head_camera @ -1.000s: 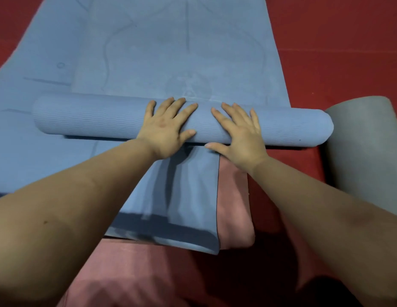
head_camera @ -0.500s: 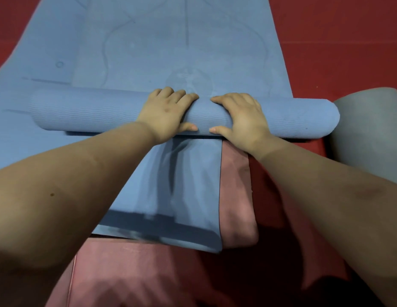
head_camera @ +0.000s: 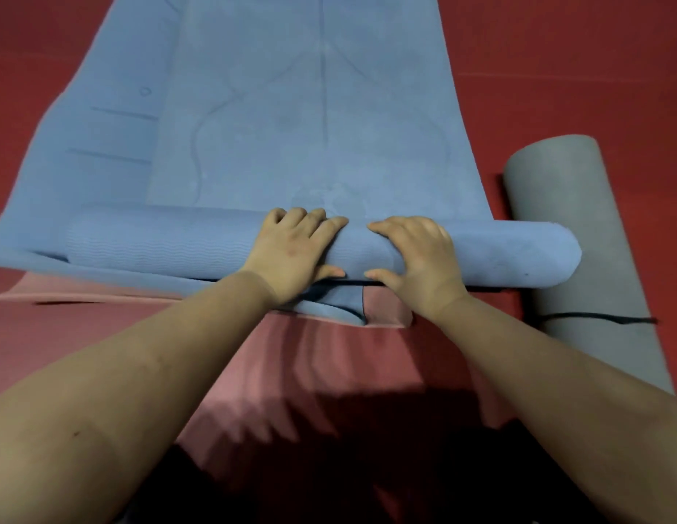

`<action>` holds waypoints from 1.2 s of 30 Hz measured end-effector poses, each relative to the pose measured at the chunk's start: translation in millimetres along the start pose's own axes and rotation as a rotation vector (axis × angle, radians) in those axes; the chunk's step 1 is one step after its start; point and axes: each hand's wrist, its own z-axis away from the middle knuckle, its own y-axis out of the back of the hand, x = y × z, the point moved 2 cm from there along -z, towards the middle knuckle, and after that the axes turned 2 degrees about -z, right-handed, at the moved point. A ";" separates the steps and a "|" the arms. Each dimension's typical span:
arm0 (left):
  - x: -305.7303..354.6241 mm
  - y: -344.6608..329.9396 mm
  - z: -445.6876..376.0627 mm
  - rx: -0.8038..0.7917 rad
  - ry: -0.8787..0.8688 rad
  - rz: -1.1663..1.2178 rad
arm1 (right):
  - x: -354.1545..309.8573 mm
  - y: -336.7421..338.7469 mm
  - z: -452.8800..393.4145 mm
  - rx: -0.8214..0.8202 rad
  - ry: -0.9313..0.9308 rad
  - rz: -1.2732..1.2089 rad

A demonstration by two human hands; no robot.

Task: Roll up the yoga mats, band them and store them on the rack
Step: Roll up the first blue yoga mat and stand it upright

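Note:
A blue yoga mat (head_camera: 291, 107) lies flat on the red floor, running away from me, and its near end is wound into a thick roll (head_camera: 159, 240) lying crosswise. My left hand (head_camera: 291, 251) and my right hand (head_camera: 416, 255) sit side by side on the middle of the roll, fingers curled over its top and thumbs tucked under its near side. A second blue mat (head_camera: 114, 145) lies flat under the first, sticking out on the left. A rolled grey mat (head_camera: 578, 228) with a black band (head_camera: 601, 317) around it lies at the right, by the end of the blue roll.
A pink mat (head_camera: 329, 357) is spread beneath my forearms, in front of the roll. Red floor (head_camera: 575, 70) surrounds the mats at the right and far left. No rack is in view.
The roll has moved away from me along the flat mat and grown thicker. My fingers went from flat on top to curled over the roll. The loose blue flap near me has shrunk.

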 end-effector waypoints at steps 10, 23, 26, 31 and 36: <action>42.6 25.8 72.9 0.022 0.012 -0.020 | -46.3 13.4 75.6 0.047 0.026 0.052; 28.5 -29.6 71.7 -0.125 0.089 0.221 | -23.4 -31.7 85.7 0.062 0.062 0.080; 25.0 -32.5 64.8 -0.174 0.081 0.218 | -21.5 -36.4 77.8 0.079 0.004 0.035; 33.1 -21.0 67.6 -0.058 0.168 0.216 | -16.3 -24.3 41.7 -0.032 -0.080 -0.032; 45.8 -25.3 71.6 -0.086 0.290 0.291 | -5.6 -21.5 14.5 -0.295 -0.204 -0.077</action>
